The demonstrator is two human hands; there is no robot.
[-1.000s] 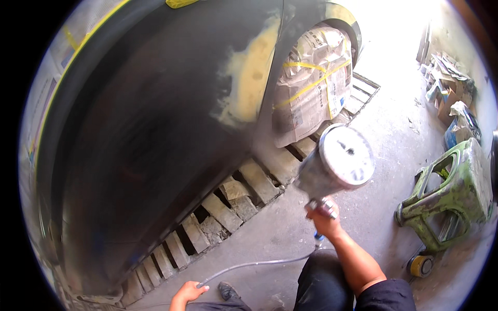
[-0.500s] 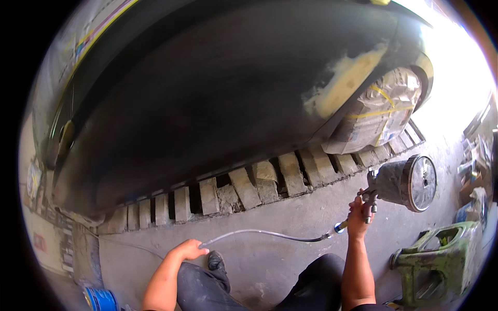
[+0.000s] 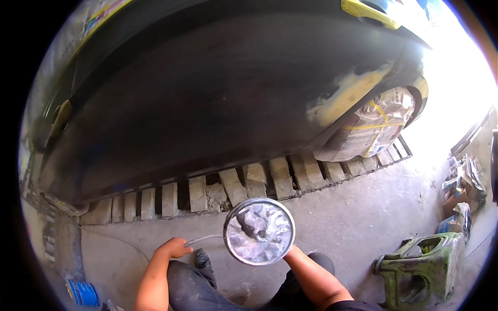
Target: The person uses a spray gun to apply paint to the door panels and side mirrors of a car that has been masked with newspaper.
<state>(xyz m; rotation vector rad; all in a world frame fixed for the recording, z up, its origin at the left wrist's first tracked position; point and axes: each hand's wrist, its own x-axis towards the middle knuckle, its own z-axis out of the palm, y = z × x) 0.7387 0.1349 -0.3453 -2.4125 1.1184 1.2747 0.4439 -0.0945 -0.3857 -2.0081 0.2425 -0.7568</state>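
A spray gun's round cup (image 3: 259,231) faces me in the middle of the view, its lid or top grey and smeared. My right hand (image 3: 292,253) is closed on this gun, but the cup hides the fingers and the gun's body. Lower left, my left hand (image 3: 175,248) grips the grey air hose (image 3: 205,239), which runs right and disappears behind the cup. Beyond both hands stands a car's dark side panel (image 3: 207,98). It bears a pale, sanded-looking patch (image 3: 347,96) near the wheel (image 3: 371,129), which is wrapped in newspaper and yellow tape.
Slatted blocks (image 3: 233,186) line the floor under the car. A worn green stool (image 3: 423,267) stands at lower right, below a pile of papers and boxes (image 3: 461,189). A blue can (image 3: 82,293) sits at lower left. The car's far-right handle (image 3: 371,13) is yellowish.
My right hand has swung the spray gun left, from beside the wheel to in front of me, and its cup now faces me. My left hand stays on the hose.
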